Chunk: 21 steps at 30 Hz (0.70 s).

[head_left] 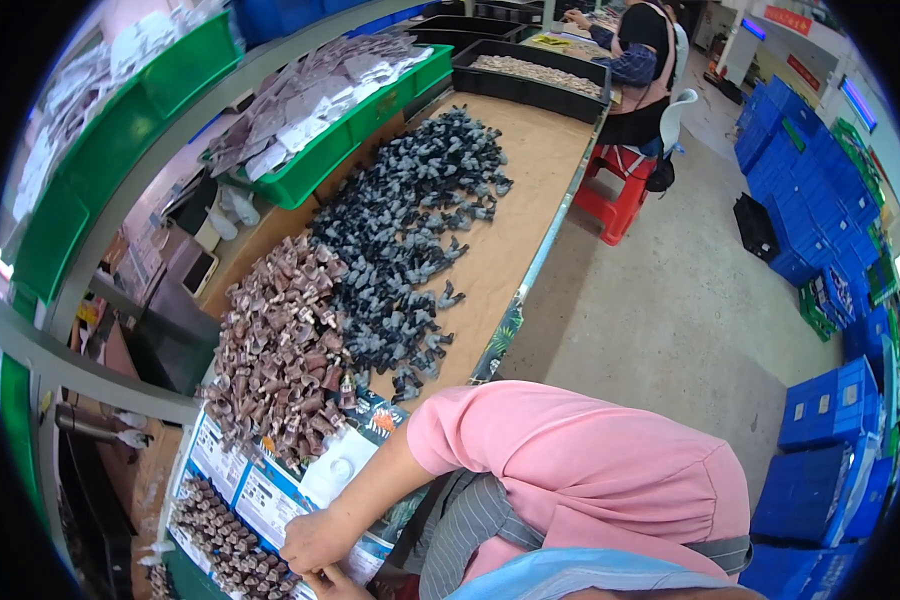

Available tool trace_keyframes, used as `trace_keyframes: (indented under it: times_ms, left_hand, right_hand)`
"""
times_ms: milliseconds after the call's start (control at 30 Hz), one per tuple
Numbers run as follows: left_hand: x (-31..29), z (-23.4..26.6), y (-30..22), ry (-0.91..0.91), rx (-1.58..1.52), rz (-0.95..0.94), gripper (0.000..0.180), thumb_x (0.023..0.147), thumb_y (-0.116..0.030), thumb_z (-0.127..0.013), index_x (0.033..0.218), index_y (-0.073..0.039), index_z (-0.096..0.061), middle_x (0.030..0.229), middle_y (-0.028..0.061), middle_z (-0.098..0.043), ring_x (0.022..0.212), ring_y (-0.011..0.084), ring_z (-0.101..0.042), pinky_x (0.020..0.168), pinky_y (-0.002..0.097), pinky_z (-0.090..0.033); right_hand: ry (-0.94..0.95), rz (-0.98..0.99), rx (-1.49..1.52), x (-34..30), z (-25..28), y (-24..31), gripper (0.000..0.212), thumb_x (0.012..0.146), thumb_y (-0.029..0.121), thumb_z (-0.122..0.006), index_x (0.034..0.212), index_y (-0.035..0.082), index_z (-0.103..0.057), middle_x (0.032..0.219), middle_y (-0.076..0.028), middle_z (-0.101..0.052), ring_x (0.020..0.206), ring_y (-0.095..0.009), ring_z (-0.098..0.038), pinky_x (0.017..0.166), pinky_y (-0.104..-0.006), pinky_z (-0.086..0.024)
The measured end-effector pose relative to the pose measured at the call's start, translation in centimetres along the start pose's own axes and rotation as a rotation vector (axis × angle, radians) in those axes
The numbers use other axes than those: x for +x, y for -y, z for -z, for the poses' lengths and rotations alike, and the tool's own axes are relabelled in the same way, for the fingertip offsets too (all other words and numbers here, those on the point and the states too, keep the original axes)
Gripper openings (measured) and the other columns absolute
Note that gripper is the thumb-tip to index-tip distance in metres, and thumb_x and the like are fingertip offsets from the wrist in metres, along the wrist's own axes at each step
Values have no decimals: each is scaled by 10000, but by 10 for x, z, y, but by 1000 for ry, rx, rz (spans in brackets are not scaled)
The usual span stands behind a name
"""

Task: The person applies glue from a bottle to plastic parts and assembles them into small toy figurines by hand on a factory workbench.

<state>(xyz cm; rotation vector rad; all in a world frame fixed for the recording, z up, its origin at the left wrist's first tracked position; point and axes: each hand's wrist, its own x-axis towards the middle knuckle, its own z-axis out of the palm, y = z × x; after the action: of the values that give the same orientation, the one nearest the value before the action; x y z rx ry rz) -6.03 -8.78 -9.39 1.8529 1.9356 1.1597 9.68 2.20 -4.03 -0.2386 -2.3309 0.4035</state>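
Small brown knobbly pieces, packed in close rows, sit at the near left end of the table, just left of the hands. Right hand comes in from the right with fingers bent down at the right end of the rows. Left hand is just nearer, partly cut by the lower edge. Hands are together, fingers seemingly meeting; can't tell whether either grips a piece. Under the rows: flat blue-and-white printed sheet. Just beyond the right hand: white object with a round raised middle.

Further out: loose heap of brown cup-shaped pieces, then a bigger heap of black-and-grey pieces, the two touching. Both lie on a long table with a brown paper-like top. Far end: black plastic bin of pale pieces.

Left of table: grey metal frame, plus two green plastic trays loaded with flat sheets, one nearer the table, one far left.

Right: pink sleeve on the right arm. Beyond it, a red plastic stool with a seated co-worker. Stacked blue plastic crates line the right side.
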Motion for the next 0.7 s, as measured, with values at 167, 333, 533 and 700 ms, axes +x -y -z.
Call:
trace_keyframes:
  times_ms: [167, 333, 533, 700]
  left_hand:
    - [4, -7, 13, -46, -439, 193, 317, 869, -154, -682, 1124, 9, -589, 972, 89, -619, 907, 191, -571, 774, 320, -471]
    - [-5, -13, 32, -117, -373, 178, 262, 912, -170, -698, 1074, 27, -638, 980, 175, -666, 874, 280, -628, 806, 372, -509]
    - [11, -1, -4, -170, -21, -812, 82, 910, -60, -648, 953, 5, -625, 892, 170, -633, 804, 305, -604, 749, 379, -501]
    - [55, -5, 65, -278, 30, -1593, 59, 905, -55, -654, 862, -31, -622, 853, 154, -633, 778, 300, -605, 736, 375, -497]
  right_hand:
    - [116, 33, -94, 15, 20, 3, 167, 767, 257, -639, 789, 92, -645, 815, -72, -642, 714, -282, -657, 604, -423, -505]
    - [92, 58, -78, 10, 14, 1, 164, 769, 253, -629, 771, 90, -655, 835, -85, -653, 731, -287, -673, 584, -417, -523]
    - [-19, 108, -33, 1, 12, 0, 150, 779, 230, -608, 733, 89, -590, 779, -68, -588, 693, -258, -624, 564, -394, -485]
    - [-36, 128, -17, -1, 9, 11, 145, 786, 222, -601, 743, 85, -584, 805, -81, -593, 718, -278, -625, 573, -418, -499]
